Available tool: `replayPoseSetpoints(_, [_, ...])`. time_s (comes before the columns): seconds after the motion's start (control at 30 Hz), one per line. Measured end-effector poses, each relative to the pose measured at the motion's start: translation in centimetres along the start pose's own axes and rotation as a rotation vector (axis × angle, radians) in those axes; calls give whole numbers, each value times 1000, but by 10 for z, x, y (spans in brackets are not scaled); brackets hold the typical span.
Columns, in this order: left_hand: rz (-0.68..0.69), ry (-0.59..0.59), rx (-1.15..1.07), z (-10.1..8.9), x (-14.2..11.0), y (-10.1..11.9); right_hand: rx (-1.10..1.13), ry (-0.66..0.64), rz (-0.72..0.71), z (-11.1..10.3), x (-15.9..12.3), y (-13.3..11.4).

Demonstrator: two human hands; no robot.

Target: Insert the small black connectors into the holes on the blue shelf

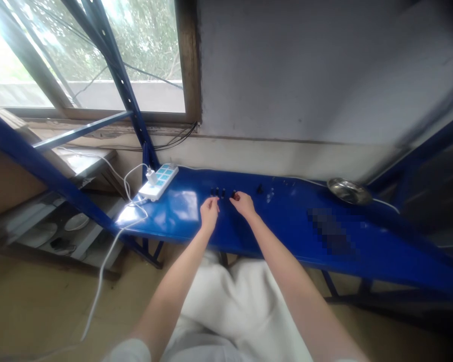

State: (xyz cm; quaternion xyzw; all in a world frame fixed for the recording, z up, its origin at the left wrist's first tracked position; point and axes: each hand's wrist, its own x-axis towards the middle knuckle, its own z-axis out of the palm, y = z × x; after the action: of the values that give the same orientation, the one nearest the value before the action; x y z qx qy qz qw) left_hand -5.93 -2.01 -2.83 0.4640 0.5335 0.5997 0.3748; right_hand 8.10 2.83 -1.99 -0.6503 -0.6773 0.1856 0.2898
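Three small black pieces (217, 192) sit in a short row on the blue table (287, 221), just beyond the fingertips of the left hand (210, 208); a fourth black piece (233, 193) lies to their right, at the fingertips of the right hand (244, 203), and I cannot tell whether it is grasped or only touched; the left thumb and fingers draw together, but whether they pinch anything is too small to tell. Both forearms reach far across the near edge, the left slanting rightward, the right slanting leftward, with the hands near each other but apart; right of the right hand lie a dark item (259, 188) and small clear bits (271, 194); farther right sits a shiny metal dish (349, 191); a white power strip (159, 182) lies at the far left.
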Motion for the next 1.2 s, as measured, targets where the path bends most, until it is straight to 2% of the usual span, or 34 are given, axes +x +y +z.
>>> replayPoseSetpoints(0.17, [-7,7,27,-1,-5,-7,-97,7,10,20,14,-2])
replayPoseSetpoints(0.33, [-25,-11,65,0,-6,-6,-121,-2,37,28,18,-3])
replayPoseSetpoints(0.53, [-32,-5,77,0,-6,-5,-149,-25,73,24,18,-9])
replayPoseSetpoints(0.7, [-30,-4,86,-1,-7,-5,-180,-103,101,18,21,-12])
replayPoseSetpoints(0.83, [-32,-2,93,-1,-7,-5,-216,-125,59,7,15,-9])
replayPoseSetpoints(1.03, [-31,-15,116,-1,-8,-1,-154,21,15,-22,-15,18])
replayPoseSetpoints(1.2, [79,-40,214,-3,-11,0,-97,283,208,-44,-32,53])
